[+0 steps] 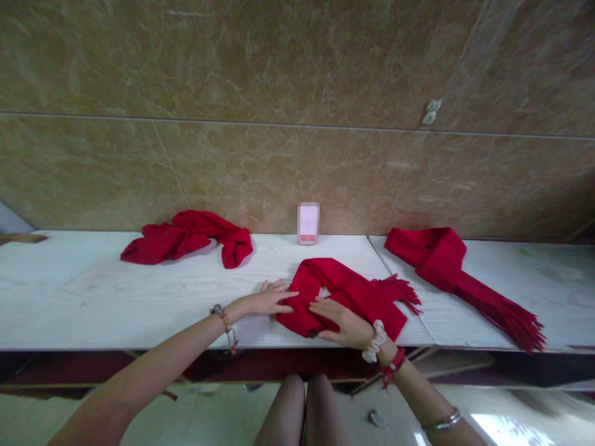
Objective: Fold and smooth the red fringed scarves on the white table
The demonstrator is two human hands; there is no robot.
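A red scarf [337, 279] with a fringed end lies bent into a loop on the white tabletop in front of me. At its left edge, my left hand [274, 299] rests with fingers outstretched, the fingertips touching the cloth. My right hand [346, 322] lies over the scarf's near part, fingers extended and pressed flat on the fabric. A small dark spot shows by the right thumb; I cannot make out what it is. Neither hand grips the cloth.
Another red fringed scarf [441, 263] lies folded over at the right. A crumpled red cloth [186, 238] is at the back left. A blurred white and pink card or phone [308, 223] leans on the brown wall [260, 173]. The white table [116, 310] has a seam right of centre.
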